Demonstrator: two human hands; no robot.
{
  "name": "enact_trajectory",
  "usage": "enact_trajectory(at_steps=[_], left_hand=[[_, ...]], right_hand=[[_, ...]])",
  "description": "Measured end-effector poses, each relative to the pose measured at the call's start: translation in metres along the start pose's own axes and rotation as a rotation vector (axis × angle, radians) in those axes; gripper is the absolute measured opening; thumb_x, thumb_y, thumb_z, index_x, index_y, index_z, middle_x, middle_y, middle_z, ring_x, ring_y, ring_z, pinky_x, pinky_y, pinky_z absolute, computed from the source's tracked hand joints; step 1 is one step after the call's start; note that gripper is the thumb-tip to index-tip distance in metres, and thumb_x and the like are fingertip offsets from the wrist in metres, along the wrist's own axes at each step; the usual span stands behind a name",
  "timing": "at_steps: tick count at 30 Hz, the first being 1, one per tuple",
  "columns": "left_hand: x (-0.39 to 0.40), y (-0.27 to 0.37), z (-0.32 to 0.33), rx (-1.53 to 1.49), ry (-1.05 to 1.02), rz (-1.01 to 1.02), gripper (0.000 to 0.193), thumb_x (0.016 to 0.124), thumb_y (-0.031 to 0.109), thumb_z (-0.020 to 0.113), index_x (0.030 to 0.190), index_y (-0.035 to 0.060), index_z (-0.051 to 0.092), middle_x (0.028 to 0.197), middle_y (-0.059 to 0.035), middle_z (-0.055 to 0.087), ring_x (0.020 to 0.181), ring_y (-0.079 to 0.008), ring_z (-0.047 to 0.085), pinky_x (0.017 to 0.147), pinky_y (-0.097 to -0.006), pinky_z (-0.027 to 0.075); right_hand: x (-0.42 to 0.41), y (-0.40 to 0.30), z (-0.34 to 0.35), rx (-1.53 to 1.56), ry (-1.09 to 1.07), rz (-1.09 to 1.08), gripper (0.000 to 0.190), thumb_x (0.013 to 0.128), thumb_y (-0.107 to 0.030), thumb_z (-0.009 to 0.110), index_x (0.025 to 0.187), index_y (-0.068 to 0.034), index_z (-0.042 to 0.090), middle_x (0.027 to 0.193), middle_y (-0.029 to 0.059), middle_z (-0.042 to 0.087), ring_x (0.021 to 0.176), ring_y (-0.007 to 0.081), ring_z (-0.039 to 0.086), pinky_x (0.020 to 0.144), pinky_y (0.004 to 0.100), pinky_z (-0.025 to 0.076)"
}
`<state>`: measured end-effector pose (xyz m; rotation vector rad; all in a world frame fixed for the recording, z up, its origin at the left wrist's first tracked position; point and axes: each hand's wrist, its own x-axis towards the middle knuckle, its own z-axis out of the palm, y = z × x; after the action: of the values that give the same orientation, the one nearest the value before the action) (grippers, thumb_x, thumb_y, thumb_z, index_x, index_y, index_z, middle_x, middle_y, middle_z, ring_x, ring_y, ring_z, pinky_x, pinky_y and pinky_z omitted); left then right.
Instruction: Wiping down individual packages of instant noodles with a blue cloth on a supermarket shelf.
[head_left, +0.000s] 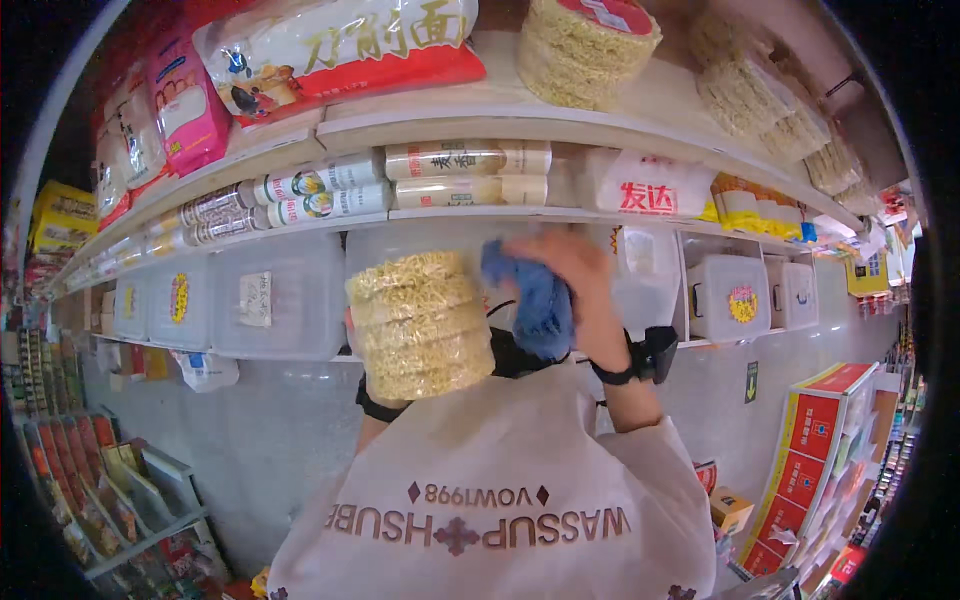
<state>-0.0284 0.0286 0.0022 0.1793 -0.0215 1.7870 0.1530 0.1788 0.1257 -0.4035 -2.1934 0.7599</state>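
Observation:
A clear-wrapped stack of round dried noodle cakes (420, 330) is held up before my chest, tilted slightly. My left hand is hidden behind this pack and supports it; only the black wristband (381, 405) and a bit of forearm show below. A crumpled blue cloth (541, 307) is in my right hand (581, 262), just to the right of the noodles. Motion blurs the right fingers, which wrap over the top of the cloth. Between the cloth and the pack there is a small gap. A black strap with a dark device (652, 356) circles my right wrist.
On the upper shelf (495, 120) stand another noodle stack (589, 52), bagged noodles (337, 56) and further noodle packs (757, 97). Below lie wrapped noodle bundles (469, 157). Translucent plastic bins (281, 300) line the lowest level. Red display cartons (806, 450) stand at right, a slatted rack (142, 495) at left.

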Motion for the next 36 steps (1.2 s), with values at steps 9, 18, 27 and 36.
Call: enact_trajectory(at_steps=[9, 18, 27, 36], left_hand=[[0.01, 0.001, 0.016, -0.035, 0.166, 0.079, 0.069, 0.087, 0.056, 0.036, 0.138, 0.0099, 0.031, 0.139, -0.0192, 0.034, 0.123, -0.0413, 0.038, 0.1, -0.0579, 0.031], [0.007, 0.004, 0.006, 0.134, 0.162, 0.121, 0.074, 0.085, 0.06, 0.04, 0.138, 0.0084, 0.03, 0.136, -0.0178, 0.038, 0.121, -0.0371, 0.041, 0.099, -0.0547, 0.035], [0.004, 0.01, 0.038, 0.68, 0.124, 0.292, 0.082, 0.079, 0.06, 0.053, 0.138, 0.0087, 0.029, 0.138, -0.0142, 0.036, 0.124, -0.0312, 0.039, 0.103, -0.0458, 0.034], [0.01, 0.006, 0.048, 1.621, -0.014, 0.415, 0.122, 0.037, 0.03, 0.092, 0.134, 0.0079, 0.021, 0.13, -0.0135, 0.036, 0.122, -0.0259, 0.039, 0.102, -0.0406, 0.034]], right_hand=[[-0.013, 0.003, -0.005, 0.039, -0.257, -0.076, 0.051, 0.059, -0.019, 0.068, 0.109, -0.015, 0.058, 0.095, 0.0117, 0.062, 0.079, 0.0325, 0.059, 0.071, 0.0396, 0.047], [-0.023, 0.006, 0.006, 0.102, -0.387, -0.048, 0.05, 0.059, -0.019, 0.069, 0.107, -0.012, 0.057, 0.091, 0.0121, 0.061, 0.077, 0.0345, 0.058, 0.07, 0.0407, 0.046], [-0.025, 0.023, -0.005, 0.139, -0.012, 0.277, 0.029, 0.071, -0.008, 0.069, 0.098, -0.004, 0.063, 0.09, 0.0114, 0.065, 0.08, 0.0211, 0.062, 0.073, 0.0294, 0.047], [-0.004, 0.005, -0.015, -0.129, -0.152, -0.088, 0.035, 0.062, -0.011, 0.072, 0.096, -0.009, 0.066, 0.083, 0.0119, 0.064, 0.073, 0.0281, 0.06, 0.065, 0.0335, 0.047]])
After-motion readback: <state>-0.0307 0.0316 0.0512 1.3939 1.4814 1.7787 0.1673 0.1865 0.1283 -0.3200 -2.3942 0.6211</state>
